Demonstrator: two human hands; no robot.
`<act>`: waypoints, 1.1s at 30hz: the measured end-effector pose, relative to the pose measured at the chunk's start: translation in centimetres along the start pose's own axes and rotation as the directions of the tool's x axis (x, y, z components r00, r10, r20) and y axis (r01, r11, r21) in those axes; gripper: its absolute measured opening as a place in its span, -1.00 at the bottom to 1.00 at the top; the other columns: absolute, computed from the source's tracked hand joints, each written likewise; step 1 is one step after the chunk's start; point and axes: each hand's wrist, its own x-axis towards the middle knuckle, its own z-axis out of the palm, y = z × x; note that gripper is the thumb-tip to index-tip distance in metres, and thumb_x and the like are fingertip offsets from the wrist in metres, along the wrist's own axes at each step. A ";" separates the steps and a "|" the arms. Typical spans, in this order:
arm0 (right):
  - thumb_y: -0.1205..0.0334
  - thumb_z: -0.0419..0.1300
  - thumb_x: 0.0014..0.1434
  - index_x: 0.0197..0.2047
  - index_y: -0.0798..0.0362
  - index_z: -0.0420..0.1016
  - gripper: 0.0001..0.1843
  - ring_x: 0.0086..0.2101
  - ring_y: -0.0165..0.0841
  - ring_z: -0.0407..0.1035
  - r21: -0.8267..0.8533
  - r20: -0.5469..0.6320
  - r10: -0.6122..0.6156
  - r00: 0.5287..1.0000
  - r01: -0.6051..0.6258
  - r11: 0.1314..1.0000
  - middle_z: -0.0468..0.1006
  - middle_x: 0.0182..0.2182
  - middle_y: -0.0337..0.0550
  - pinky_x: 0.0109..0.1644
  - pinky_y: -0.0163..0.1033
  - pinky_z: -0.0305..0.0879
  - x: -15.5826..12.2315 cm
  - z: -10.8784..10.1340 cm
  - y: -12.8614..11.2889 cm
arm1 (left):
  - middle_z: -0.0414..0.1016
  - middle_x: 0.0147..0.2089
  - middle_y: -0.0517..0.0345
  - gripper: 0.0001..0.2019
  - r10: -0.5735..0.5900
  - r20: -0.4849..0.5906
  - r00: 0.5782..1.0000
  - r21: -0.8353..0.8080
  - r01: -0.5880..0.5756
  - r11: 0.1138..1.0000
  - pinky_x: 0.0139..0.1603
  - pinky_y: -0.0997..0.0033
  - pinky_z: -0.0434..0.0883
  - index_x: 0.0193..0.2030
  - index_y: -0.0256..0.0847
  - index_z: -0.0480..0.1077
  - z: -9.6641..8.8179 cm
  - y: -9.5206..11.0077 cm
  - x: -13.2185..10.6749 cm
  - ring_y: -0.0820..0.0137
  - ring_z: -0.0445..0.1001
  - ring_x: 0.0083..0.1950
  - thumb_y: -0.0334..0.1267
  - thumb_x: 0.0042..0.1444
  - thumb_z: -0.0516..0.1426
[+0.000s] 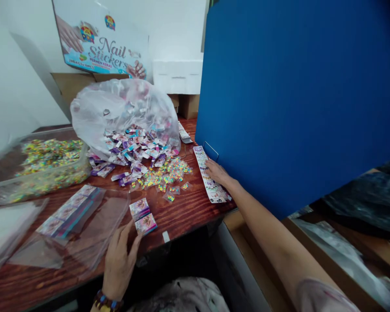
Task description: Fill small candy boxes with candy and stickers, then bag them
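Observation:
Two small printed boxes [143,215] lie end to end near the table's front edge. My left hand [121,255] rests beside them, thumb and fingers apart, the fingertips at the boxes' near left side. Over to the right, my right hand [217,171] lies with its fingers stretched across a long strip of nail stickers [209,184]. Whether those fingertips grip the strip's sheets cannot be made out. Left of the boxes, a clear plastic sleeve [115,208] lies flat, with a row of similar boxes [69,208] in it or under it.
A large plastic bag [97,108] spills many small boxes [136,147] toward small candy packets [169,173]. At left stands a clear tub [52,177] of similar packets. A tall blue panel [279,86] borders the right side. A Nail Stickers carton [107,47] stands behind.

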 end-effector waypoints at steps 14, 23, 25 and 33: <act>0.05 0.10 0.15 -0.38 0.08 0.53 -0.70 -0.22 -0.25 0.41 0.300 -0.089 0.010 0.996 0.017 0.954 0.57 -0.34 -0.14 -0.15 -0.22 0.29 -1.3 -2.7 -0.8 | 0.48 -0.06 0.05 -0.74 0.001 -0.086 0.996 -0.147 -0.013 0.989 0.00 0.26 0.39 0.03 -0.12 0.36 -1.9 3.2 0.7 0.28 0.46 -0.04 -0.20 0.22 0.07; -0.05 0.28 -0.05 -0.58 0.06 0.41 -0.65 -0.58 -0.46 0.17 0.743 0.219 -0.121 0.968 -0.086 0.664 0.36 -0.64 -0.30 -0.47 -0.33 0.07 -3.7 -8.4 -10.1 | 0.49 0.08 0.04 -0.57 -0.106 0.242 0.964 -0.469 0.212 0.857 0.13 0.18 0.33 0.15 -0.12 0.32 0.5 11.6 7.2 0.23 0.44 0.09 -0.11 0.13 0.14; -0.04 0.25 0.00 -0.56 0.07 0.44 -0.66 -0.56 -0.44 0.22 0.742 0.212 -0.164 0.963 -0.050 0.668 0.40 -0.62 -0.28 -0.47 -0.33 0.10 -4.1 -7.6 -11.4 | 0.59 -0.12 0.08 -0.74 -0.117 0.377 0.919 -0.527 0.317 0.789 -0.03 0.27 0.40 -0.09 -0.17 0.48 1.7 11.8 7.6 0.27 0.52 -0.11 -0.14 0.12 0.13; 0.12 0.13 0.22 -0.16 -0.13 0.60 -0.78 -0.13 -0.21 0.47 0.552 0.049 -0.390 0.920 0.300 0.778 0.62 -0.15 -0.19 0.02 -0.09 0.31 -12.4 -3.1 -15.0 | 0.49 -0.44 0.22 -0.63 -0.383 0.616 0.688 -0.722 0.688 0.075 -0.50 0.53 0.33 -0.28 -0.24 0.43 2.3 9.2 6.7 0.50 0.42 -0.52 0.03 -0.08 0.25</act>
